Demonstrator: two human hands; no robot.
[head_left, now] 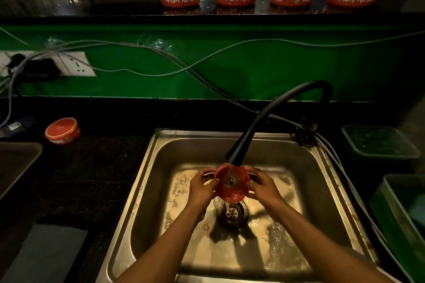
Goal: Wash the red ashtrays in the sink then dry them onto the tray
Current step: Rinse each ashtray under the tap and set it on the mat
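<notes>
Ashtray (231, 183) rinsing under the tap (236, 155): our left hand (202, 187) and right hand (262, 187) grip its rim (fingers curled). Next, we carry it to the tray.

From here the far rim of the red round ashtray (231, 185) under the tap sits behind the black flexible faucet head (234, 156), and running water blurs its middle. The fingertips of the left hand (202, 187) and right hand (262, 187) curl out of sight behind it. The green plastic bin (400, 209) at right and the dark flat tray (16, 163) at left run off the edges.
</notes>
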